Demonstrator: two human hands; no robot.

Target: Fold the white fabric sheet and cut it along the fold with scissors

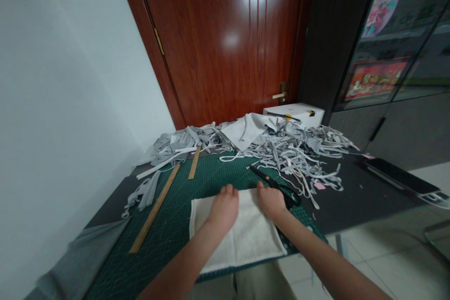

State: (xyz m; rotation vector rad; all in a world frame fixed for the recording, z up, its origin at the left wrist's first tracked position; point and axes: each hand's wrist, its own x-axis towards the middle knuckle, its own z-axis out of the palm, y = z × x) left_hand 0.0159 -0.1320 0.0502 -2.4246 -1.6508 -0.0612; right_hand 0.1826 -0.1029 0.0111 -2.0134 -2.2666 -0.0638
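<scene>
A cream-white rectangular piece of cloth [242,239] with stitched edges lies flat on the green cutting mat [211,180], close to the table's front edge. On its far edge, left of the middle, my left hand [225,206] rests with its fingers curled down onto the fabric. My right hand [271,201] is closed at the cloth's far right corner, thumb and fingers pinching the edge. Black-handled scissors [267,179] lie just beyond my right hand, partly hidden by it. The fingertips of both hands are partly hidden.
Two wooden rulers [156,208] lie on the mat's left side. Piles of grey and white fabric strips [295,147] cover the back, before a white box [298,113]. Grey cloth [87,253] hangs over the left edge. A black phone-like device [401,176] sits at the right.
</scene>
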